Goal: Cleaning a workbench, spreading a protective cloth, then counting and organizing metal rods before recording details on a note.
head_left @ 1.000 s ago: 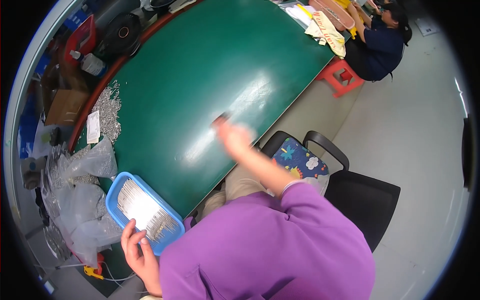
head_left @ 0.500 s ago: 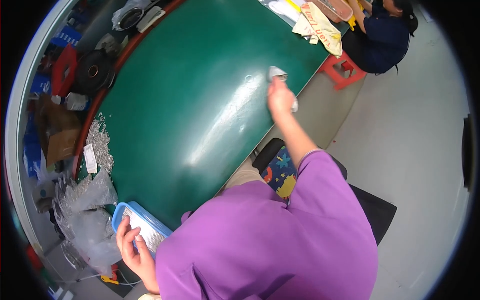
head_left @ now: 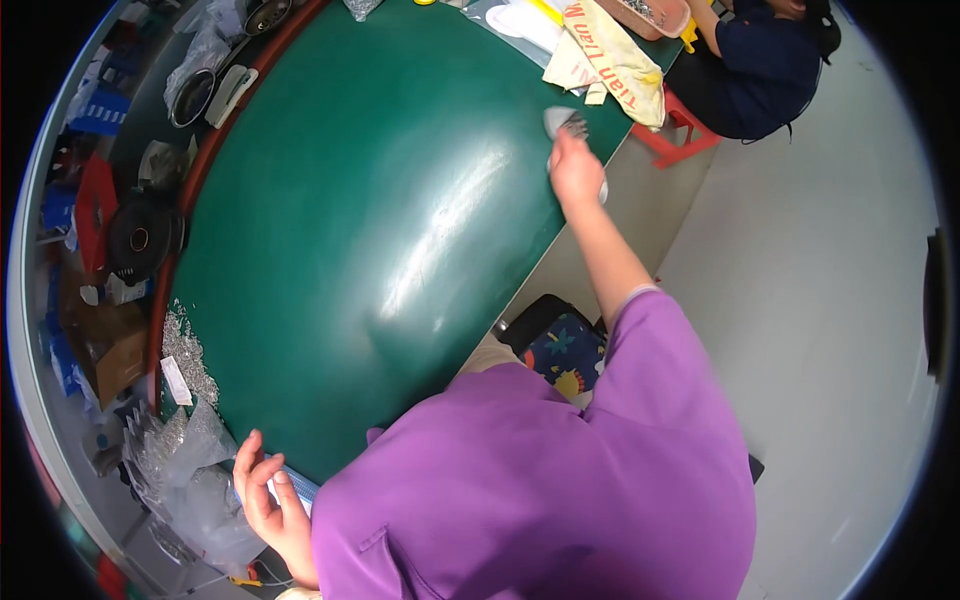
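Observation:
My right hand (head_left: 577, 178) presses a crumpled grey-white cloth (head_left: 560, 121) onto the green tabletop (head_left: 330, 190), near the table's right edge. Its fingers are closed round the cloth, and part of the cloth shows beside the palm. At the lower left, my left hand (head_left: 272, 505) is raised with its fingers apart and nothing in it. Behind that hand a blue plastic basket (head_left: 301, 482) shows only in part, mostly hidden by the hand and my purple shirt.
Small metal pieces (head_left: 190, 350) lie heaped along the left edge, with a paper slip (head_left: 177, 381) and clear plastic bags (head_left: 205, 495) nearby. A printed cream cloth bag (head_left: 615, 70) lies at the far right. Another person (head_left: 765, 70) sits beyond, by a red stool (head_left: 680, 135).
My right hand has moved slightly right and away with the cloth. The view has shifted, and the blue basket is more hidden now. My left hand stays open.

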Tool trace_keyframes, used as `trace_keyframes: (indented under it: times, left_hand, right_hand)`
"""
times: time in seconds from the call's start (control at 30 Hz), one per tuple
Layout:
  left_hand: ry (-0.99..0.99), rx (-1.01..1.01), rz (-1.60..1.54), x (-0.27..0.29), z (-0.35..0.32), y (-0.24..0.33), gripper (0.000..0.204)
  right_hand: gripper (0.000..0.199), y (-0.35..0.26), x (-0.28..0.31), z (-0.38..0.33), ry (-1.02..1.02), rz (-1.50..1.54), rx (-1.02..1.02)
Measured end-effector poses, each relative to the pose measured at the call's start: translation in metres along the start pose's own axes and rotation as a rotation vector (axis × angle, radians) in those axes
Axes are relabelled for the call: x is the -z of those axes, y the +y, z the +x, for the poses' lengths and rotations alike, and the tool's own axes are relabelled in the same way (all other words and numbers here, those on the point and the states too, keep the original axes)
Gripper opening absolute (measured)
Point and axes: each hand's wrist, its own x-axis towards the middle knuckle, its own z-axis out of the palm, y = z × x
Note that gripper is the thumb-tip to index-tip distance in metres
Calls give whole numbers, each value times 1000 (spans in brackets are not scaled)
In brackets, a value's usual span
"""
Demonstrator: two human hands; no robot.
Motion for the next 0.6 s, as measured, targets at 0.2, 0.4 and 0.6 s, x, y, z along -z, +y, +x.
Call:
trace_keyframes:
  times: [0.2, 0.4, 0.6]
  left_hand:
    - [-41, -11, -7, -18, 27, 19, 9]
    - [-9, 9, 2, -18, 38, 19, 10]
    - [-3, 64, 4, -24, 46, 20, 9]
  right_hand:
    - [31, -95, -98, -124, -446, 451, 324]
    - [13, -104, 4, -110, -448, 291, 807]
    - [34, -48, -43, 94, -96, 78, -6]
